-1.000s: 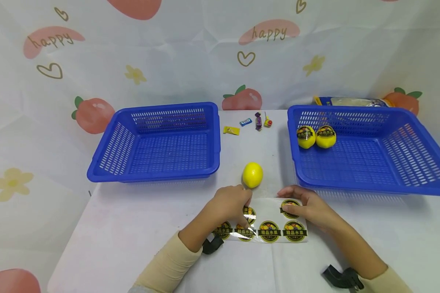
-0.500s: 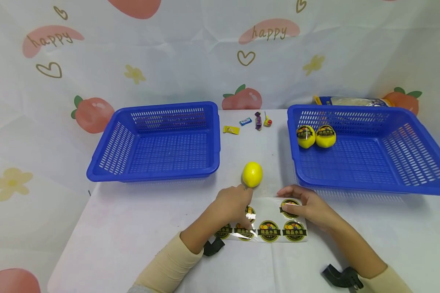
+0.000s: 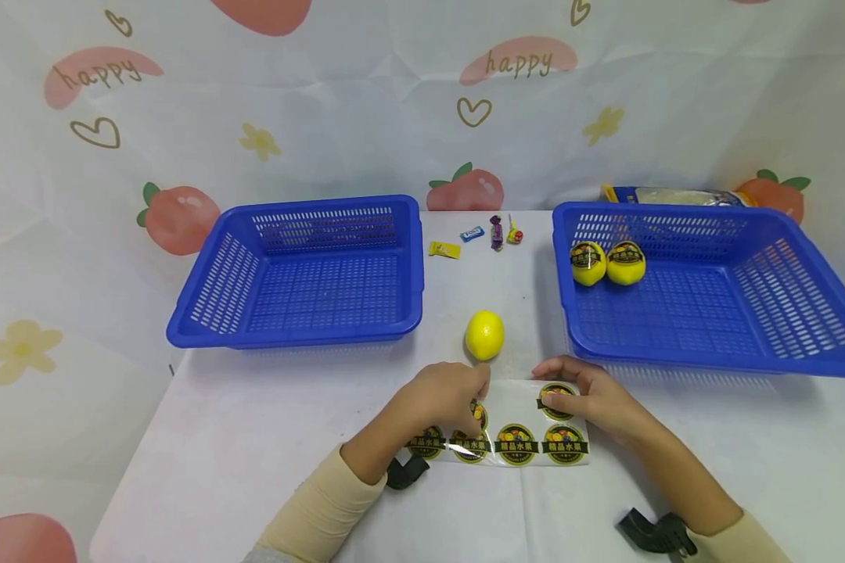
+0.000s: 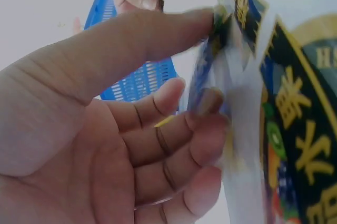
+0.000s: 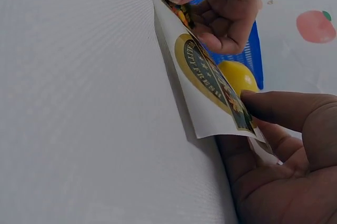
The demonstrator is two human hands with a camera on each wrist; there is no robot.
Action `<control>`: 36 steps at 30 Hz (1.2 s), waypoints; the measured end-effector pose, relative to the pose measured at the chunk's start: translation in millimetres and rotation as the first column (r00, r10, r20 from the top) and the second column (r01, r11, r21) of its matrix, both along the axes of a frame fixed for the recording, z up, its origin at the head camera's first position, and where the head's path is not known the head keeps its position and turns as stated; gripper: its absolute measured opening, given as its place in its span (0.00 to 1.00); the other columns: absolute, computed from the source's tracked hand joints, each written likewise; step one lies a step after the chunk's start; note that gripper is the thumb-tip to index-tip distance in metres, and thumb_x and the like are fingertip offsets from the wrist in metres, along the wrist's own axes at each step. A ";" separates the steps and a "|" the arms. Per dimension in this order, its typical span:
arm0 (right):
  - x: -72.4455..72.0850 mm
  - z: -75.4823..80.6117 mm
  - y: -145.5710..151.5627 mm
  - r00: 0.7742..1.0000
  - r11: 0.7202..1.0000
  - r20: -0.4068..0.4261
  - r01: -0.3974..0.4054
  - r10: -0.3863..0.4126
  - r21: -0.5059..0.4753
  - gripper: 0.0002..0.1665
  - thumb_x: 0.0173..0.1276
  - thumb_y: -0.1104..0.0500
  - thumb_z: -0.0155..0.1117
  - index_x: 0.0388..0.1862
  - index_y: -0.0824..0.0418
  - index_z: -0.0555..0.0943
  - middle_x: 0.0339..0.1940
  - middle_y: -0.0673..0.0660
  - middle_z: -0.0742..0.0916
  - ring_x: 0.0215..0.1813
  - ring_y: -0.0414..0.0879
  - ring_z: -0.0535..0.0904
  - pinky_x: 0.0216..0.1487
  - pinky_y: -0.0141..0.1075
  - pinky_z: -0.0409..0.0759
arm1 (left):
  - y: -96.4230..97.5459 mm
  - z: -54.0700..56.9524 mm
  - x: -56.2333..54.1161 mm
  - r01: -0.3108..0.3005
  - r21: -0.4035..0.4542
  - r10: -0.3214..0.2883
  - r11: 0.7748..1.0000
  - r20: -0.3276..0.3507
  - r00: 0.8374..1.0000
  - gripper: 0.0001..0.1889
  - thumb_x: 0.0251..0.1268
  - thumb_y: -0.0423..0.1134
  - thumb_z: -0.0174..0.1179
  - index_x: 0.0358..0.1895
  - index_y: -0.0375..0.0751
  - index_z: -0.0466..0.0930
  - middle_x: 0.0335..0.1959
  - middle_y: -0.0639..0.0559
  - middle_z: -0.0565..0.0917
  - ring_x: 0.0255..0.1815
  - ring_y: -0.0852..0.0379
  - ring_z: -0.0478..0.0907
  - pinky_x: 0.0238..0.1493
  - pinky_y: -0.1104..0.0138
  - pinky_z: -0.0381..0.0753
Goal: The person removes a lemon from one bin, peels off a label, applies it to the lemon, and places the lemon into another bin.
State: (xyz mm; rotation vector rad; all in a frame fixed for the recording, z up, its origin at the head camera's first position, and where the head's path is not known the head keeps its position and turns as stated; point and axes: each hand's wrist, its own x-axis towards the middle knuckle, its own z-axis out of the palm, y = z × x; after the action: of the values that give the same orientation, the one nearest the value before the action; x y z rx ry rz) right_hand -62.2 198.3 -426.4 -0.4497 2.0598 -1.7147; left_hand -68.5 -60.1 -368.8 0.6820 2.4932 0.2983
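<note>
A sheet of round black-and-gold fruit stickers (image 3: 514, 397) lies near the table's front. At its right end my right hand (image 3: 609, 403) pinches the sheet, thumb on top and fingers underneath; the right wrist view shows that end of the sheet (image 5: 208, 121) lifted. My left hand (image 3: 451, 395) is over the sheet's left part, pinching at a sticker (image 3: 478, 414). In the left wrist view this sticker (image 4: 205, 71) is blurred at the thumb tip, and how far it is off the backing is unclear. Just beyond the left fingertips sits a plain yellow lemon (image 3: 484, 335).
A blue basket (image 3: 324, 342) stands at the left back. The right blue basket (image 3: 676, 356) holds two stickered lemons (image 3: 607, 264). Several small wrapped candies (image 3: 496, 233) lie between the baskets, and a blue-and-yellow packet (image 3: 676, 195) is behind the right one.
My left hand has shifted slightly, its fingertips drawing a little toward me from the lemon over the sticker. The right hand, sheet and lemon look unmoved.
</note>
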 end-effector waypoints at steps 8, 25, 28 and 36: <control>0.3 1.4 1.7 0.997 0.999 -0.081 -0.015 0.019 0.052 0.19 0.69 0.65 0.65 0.57 0.70 0.77 0.52 0.64 0.84 0.51 0.43 0.79 0.52 0.29 0.77 | -7.7 3.8 -5.9 0.025 0.125 -0.027 0.992 0.016 1.000 0.09 0.64 0.40 0.67 0.47 0.50 0.84 0.29 0.61 0.79 0.30 0.62 0.73 0.36 0.68 0.74; 4.3 20.9 10.2 0.857 0.912 -0.504 0.116 0.108 0.393 0.17 0.66 0.66 0.70 0.53 0.69 0.82 0.47 0.56 0.87 0.43 0.44 0.82 0.44 0.41 0.84 | -28.3 19.9 -17.2 -0.149 0.580 0.107 0.801 0.106 0.989 0.03 0.68 0.34 0.63 0.41 0.43 0.80 0.34 0.58 0.82 0.34 0.62 0.78 0.37 0.69 0.79; 5.9 23.5 8.0 0.830 0.887 -0.542 0.147 0.131 0.439 0.18 0.65 0.63 0.71 0.53 0.66 0.83 0.49 0.56 0.87 0.51 0.52 0.83 0.51 0.50 0.81 | -27.8 19.4 -19.1 -0.206 0.618 0.168 0.759 0.119 0.979 0.04 0.69 0.35 0.62 0.43 0.44 0.79 0.38 0.55 0.82 0.35 0.60 0.79 0.37 0.69 0.80; 4.2 26.3 -3.8 0.783 0.879 -0.591 0.126 0.197 0.461 0.19 0.63 0.64 0.72 0.53 0.64 0.83 0.49 0.56 0.87 0.53 0.55 0.83 0.52 0.53 0.81 | -22.9 14.1 -23.8 -0.343 0.708 0.317 0.617 0.175 0.932 0.04 0.71 0.35 0.60 0.44 0.42 0.78 0.43 0.53 0.83 0.42 0.57 0.80 0.39 0.67 0.79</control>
State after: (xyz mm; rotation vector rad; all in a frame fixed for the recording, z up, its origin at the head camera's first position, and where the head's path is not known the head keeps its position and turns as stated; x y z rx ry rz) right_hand -58.0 194.5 -400.1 -0.9841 2.8065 -1.0147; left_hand -92.3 -83.0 -354.6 0.4685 2.4014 1.5050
